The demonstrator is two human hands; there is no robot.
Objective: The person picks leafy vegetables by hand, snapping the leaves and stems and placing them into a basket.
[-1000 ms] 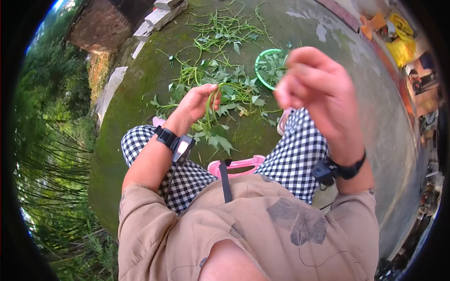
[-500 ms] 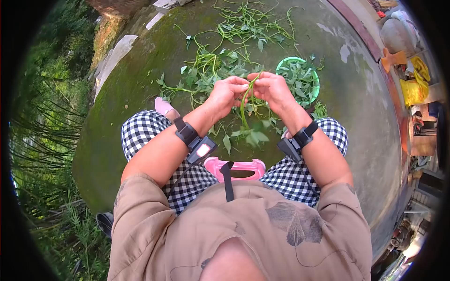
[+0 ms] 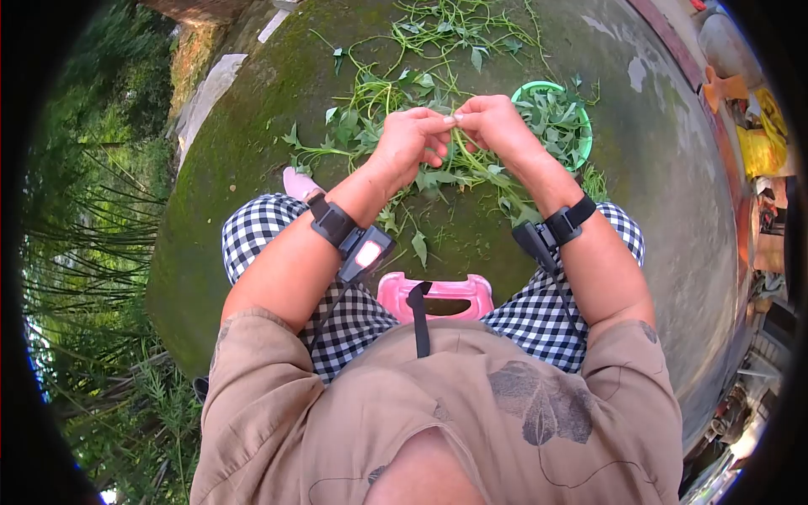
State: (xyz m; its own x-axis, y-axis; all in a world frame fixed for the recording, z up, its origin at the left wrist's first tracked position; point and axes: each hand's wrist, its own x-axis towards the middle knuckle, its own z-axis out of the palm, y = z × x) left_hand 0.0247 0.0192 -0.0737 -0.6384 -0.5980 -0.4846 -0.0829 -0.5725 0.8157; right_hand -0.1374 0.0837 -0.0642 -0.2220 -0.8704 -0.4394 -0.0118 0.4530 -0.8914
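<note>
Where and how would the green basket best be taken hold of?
Probably by the right side of its rim, coming from the right: on the green basket that curved edge shows bare, while leaves cover the inside and the right hand crowds the left.

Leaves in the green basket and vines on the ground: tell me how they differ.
The leaves sit gathered within the rim of the green basket, whereas the vines lie loose on the ground. The leaves form a compact, rounded heap; the vines sprawl over a wider area. The leaves show mostly leaf surface, while the vines show many long, tangled stems. Both are green plant matter.
</note>
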